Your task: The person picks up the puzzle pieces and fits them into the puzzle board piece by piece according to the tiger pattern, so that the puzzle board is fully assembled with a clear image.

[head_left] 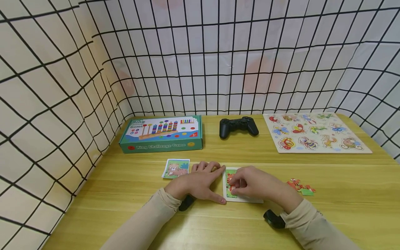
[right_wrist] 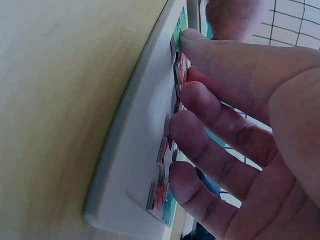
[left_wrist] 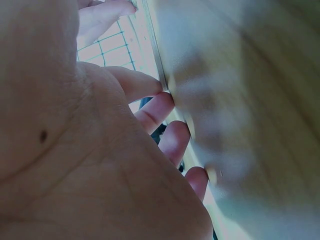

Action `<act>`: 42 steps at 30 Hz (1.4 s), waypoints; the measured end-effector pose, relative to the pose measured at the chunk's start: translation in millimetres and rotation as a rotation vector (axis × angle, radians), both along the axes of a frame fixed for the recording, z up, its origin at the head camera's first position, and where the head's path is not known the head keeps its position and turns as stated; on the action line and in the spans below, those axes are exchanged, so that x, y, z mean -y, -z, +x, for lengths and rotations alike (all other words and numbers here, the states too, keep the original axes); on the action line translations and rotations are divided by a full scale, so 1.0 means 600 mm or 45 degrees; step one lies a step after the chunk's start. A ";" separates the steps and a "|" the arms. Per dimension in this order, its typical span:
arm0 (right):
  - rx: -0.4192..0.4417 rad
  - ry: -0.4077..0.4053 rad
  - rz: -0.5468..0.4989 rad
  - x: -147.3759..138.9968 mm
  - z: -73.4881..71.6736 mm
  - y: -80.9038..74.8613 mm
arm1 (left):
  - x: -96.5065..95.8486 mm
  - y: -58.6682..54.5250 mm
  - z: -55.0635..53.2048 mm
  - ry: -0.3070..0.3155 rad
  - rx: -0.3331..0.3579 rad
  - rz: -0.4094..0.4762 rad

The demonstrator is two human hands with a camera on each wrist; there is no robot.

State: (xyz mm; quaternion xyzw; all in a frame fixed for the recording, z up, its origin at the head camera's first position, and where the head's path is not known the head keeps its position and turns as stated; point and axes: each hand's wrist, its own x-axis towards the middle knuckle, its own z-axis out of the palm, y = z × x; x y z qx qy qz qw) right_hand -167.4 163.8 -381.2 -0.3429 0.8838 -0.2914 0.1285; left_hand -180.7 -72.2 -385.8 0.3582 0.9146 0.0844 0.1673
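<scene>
Head view shows the left hand (head_left: 200,183) on the yellow wooden worktop (head_left: 125,215), thumb and index finger spread, their tips at the left edge of a flat white rectangular puzzle tray (head_left: 251,200). Over that tray, the right hand's (head_left: 257,184) thumb and fingertips touch red-and-green illustrated puzzle pieces (head_left: 230,172); whether this grip pinches one, I cannot tell. Loose red-and-green interlocking pieces (head_left: 307,191) lie right of the tray, apart from it.

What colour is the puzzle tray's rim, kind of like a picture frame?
White. The puzzle tray's rim shows best in the head view.
</scene>
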 end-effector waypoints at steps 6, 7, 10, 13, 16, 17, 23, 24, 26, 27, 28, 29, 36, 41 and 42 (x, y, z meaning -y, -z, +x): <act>-0.003 -0.008 -0.009 0.000 0.001 -0.002 | 0.000 0.000 0.000 0.003 -0.003 0.002; -0.004 -0.009 -0.010 0.000 0.001 -0.002 | 0.000 0.001 -0.001 0.003 -0.003 0.004; -0.005 -0.006 -0.001 0.000 0.001 -0.003 | 0.000 0.001 -0.001 0.006 -0.006 0.003; -0.030 0.000 0.016 0.001 0.002 -0.003 | 0.000 0.002 -0.002 0.007 -0.010 0.001; -0.043 0.014 0.028 0.000 0.002 -0.003 | 0.000 0.003 -0.003 0.006 -0.007 0.001; -0.033 0.016 0.021 0.000 0.002 -0.004 | 0.000 0.003 -0.003 0.005 -0.004 0.002; 0.090 0.013 -0.049 -0.022 0.000 -0.021 | -0.001 0.003 -0.002 -0.001 0.015 0.005; 0.102 0.022 -0.044 -0.030 -0.001 -0.028 | -0.001 0.003 -0.003 -0.003 0.017 0.006; 0.123 0.054 -0.022 -0.046 -0.003 -0.042 | -0.002 0.002 -0.003 -0.005 0.020 0.006; 0.132 0.072 -0.011 -0.055 -0.004 -0.049 | -0.002 0.002 -0.003 -0.006 0.022 0.006; 0.138 0.093 -0.002 -0.064 -0.005 -0.056 | -0.002 0.002 -0.003 -0.007 0.025 0.007; 0.139 0.104 0.003 -0.074 -0.006 -0.062 | -0.002 0.002 -0.003 -0.008 0.027 0.009; 0.161 0.162 0.069 -0.152 -0.010 -0.090 | 0.000 0.001 -0.002 -0.005 0.025 0.004; 0.202 0.210 0.135 -0.207 -0.016 -0.092 | 0.000 0.001 -0.002 -0.006 0.022 0.004; 0.221 0.218 0.136 -0.217 -0.018 -0.091 | 0.000 0.001 -0.001 -0.007 0.021 0.005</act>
